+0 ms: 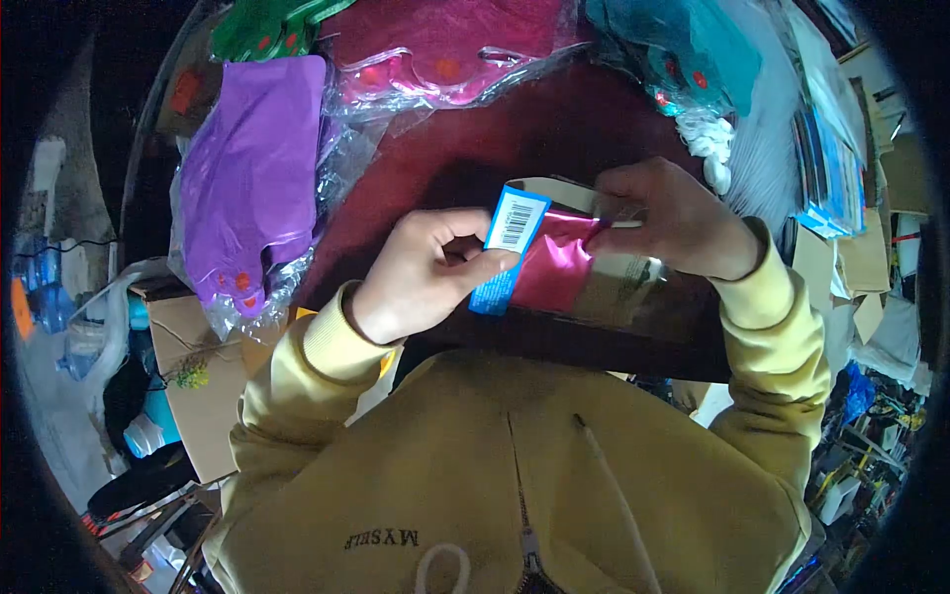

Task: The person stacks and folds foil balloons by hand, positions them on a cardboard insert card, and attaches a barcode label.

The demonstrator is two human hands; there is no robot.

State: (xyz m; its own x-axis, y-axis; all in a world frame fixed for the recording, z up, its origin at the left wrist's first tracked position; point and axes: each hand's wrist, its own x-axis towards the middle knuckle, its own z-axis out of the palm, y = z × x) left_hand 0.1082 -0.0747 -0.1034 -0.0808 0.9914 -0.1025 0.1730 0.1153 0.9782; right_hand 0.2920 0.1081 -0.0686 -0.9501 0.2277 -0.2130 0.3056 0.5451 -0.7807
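My left hand (426, 272) pinches the blue card (515, 223) with a white barcode label between thumb and fingers. Beside the card lies a shiny pink piece (554, 262), seemingly inside a clear plastic bag (618, 287). On the bag's other side my right hand (683, 223) has its thumb and fingers closed at the bag, near the pink piece's edge. Exactly what the right fingertips grip, plastic alone or the pink piece too, is partly hidden. Both hands are above the dark red table surface (416, 168).
Purple bagged pieces (252, 178) lie at the left, pink ones (445, 59) at the back, green ones (272, 30) at the back left, teal ones (693, 59) at the back right. A white string bundle (708, 144) lies near my right hand. A cardboard box (203, 386) stands at lower left.
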